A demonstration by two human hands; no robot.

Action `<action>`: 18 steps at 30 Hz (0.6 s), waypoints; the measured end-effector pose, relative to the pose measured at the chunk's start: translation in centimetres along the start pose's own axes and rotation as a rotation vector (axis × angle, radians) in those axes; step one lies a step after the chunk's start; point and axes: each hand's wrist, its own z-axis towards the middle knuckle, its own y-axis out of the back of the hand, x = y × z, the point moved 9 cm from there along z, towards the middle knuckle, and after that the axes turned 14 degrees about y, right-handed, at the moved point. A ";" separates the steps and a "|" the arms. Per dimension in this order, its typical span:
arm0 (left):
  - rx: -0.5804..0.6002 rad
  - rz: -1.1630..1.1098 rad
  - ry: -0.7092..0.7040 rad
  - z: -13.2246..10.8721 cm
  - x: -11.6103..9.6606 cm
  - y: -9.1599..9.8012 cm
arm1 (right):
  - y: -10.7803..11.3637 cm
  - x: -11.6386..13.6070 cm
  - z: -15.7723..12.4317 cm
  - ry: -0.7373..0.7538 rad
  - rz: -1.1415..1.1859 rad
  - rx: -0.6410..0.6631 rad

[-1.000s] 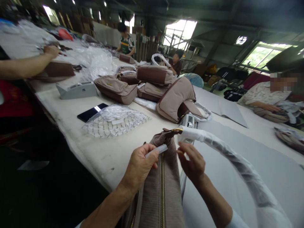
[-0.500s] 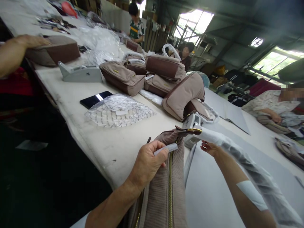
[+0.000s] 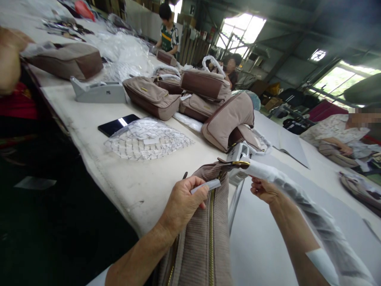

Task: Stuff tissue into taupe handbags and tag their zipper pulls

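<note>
My left hand (image 3: 184,200) pinches a small translucent strip (image 3: 210,185) over the top of a ribbed taupe bag (image 3: 220,234). A gold zipper runs down the bag toward me. From a gold ring at its far end, a strap wrapped in white film (image 3: 300,194) stretches off to the lower right. My right hand (image 3: 263,189) is beside a grey-white tape dispenser (image 3: 238,159), under the strap's near end; its fingers are drawn together, and anything between them is too small to make out. A pale patch lies on my right forearm.
Several taupe and brown bags (image 3: 205,85) are piled beyond my hands. A printed plastic bag (image 3: 149,141), a black phone (image 3: 117,125) and another dispenser (image 3: 98,92) lie left. Another person's hand (image 3: 13,39) is at far left; more people sit or stand beyond.
My right hand's fingers have drawn closer together beside the dispenser. The hand at far left has lifted away from its bag. My left hand keeps its hold on the strip.
</note>
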 end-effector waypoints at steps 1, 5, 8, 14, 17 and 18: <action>-0.001 0.001 -0.003 0.0 -0.1 0.0 | -0.7 -1.1 -0.8 -0.116 0.043 -0.001; -0.027 0.050 -0.014 -0.3 -0.4 -0.2 | -3.9 -3.9 -4.6 -0.449 0.163 -0.071; -0.068 0.128 -0.046 -0.9 -0.7 0.0 | -4.5 -2.9 -7.0 -0.541 0.233 -0.148; -0.239 0.421 -0.303 -2.2 -2.5 0.4 | -4.5 8.5 -9.0 -0.455 0.471 0.006; -0.358 0.586 -0.540 -3.4 -3.7 0.0 | -6.6 15.3 -8.6 -0.319 0.513 0.210; -0.391 0.635 -0.622 -3.9 -4.0 -0.2 | -7.6 16.9 -8.4 -0.299 0.514 0.278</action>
